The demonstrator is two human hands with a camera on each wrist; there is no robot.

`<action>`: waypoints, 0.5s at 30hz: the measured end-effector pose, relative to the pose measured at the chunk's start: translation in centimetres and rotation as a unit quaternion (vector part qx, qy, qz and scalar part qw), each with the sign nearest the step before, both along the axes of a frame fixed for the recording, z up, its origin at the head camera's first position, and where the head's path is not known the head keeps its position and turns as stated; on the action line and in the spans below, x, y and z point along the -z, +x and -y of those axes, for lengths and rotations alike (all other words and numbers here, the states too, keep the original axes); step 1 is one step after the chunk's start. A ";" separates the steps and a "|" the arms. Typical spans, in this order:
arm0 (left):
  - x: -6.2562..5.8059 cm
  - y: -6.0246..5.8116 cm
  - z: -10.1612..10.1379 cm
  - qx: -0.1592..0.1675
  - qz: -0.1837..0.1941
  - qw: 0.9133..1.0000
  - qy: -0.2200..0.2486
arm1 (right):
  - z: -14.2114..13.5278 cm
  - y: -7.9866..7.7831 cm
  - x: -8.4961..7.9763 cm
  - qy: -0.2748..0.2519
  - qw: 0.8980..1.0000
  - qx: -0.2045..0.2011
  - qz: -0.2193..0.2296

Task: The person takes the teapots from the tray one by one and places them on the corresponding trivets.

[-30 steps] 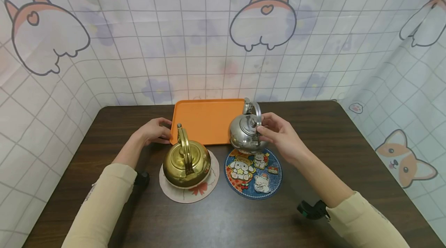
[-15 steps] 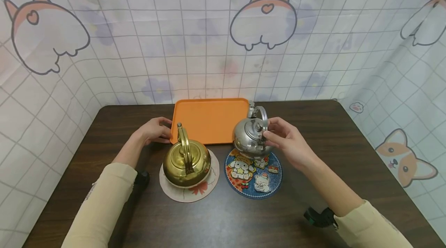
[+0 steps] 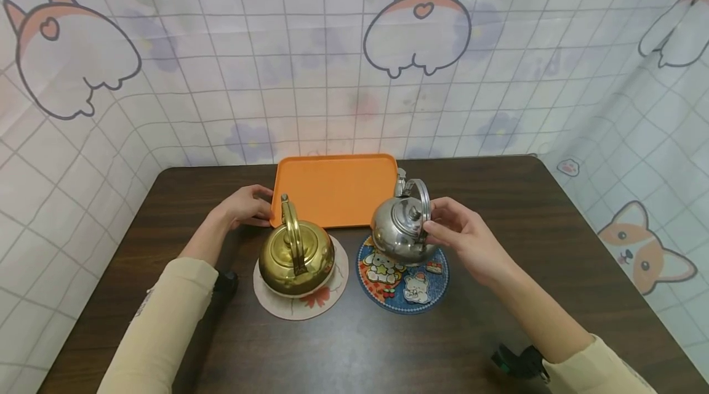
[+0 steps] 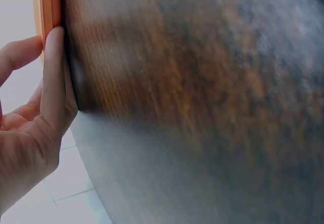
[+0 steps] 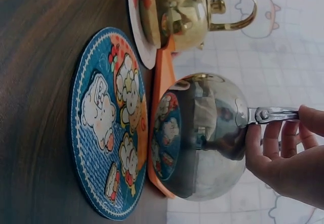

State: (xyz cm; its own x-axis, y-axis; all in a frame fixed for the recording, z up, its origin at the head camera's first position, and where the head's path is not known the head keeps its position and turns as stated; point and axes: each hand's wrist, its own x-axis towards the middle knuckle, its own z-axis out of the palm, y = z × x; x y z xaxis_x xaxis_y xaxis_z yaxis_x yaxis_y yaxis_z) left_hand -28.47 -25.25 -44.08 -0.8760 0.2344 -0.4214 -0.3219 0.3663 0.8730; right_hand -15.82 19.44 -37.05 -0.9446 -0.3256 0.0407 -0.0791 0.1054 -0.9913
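My right hand (image 3: 462, 237) grips the handle of a silver kettle (image 3: 400, 237). In the right wrist view the kettle (image 5: 202, 138) hangs apart from the blue round mat (image 5: 109, 128), whose cartoon animals mirror in its side. The head view has it over the far part of that mat (image 3: 404, 303). My left hand (image 3: 244, 206) pinches the left edge of an orange tray (image 3: 332, 191); in the left wrist view thumb and finger meet on the tray's rim (image 4: 53, 6). A gold kettle (image 3: 296, 261) stands on a pale round mat (image 3: 266, 305) near the left hand.
The dark wooden table (image 3: 343, 351) carries all of this, and the tray lies at its back edge. Behind and at the sides hangs a white tiled-print cloth (image 3: 310, 74) with cartoon corgis. The gold kettle stands just left of the silver kettle, in front of the tray.
The silver kettle has moved from over the tray's right end toward me and slightly right, over the blue mat, in my right hand. The left hand stays on the tray's edge.
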 end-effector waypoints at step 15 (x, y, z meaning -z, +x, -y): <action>0.1 -0.1 0.0 0.003 -0.004 1.000 -0.003 | -0.5 1.4 0.3 0.019 1.000 -0.010 -0.013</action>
State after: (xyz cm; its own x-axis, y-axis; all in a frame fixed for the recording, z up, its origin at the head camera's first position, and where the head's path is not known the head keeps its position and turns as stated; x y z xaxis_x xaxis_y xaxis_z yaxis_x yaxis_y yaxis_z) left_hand -28.62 -25.22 -44.17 -0.8776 0.2373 -0.4165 -0.3130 0.3745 0.8728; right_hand -14.40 19.94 -37.31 -0.9367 -0.3462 0.0528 -0.1075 0.1409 -0.9842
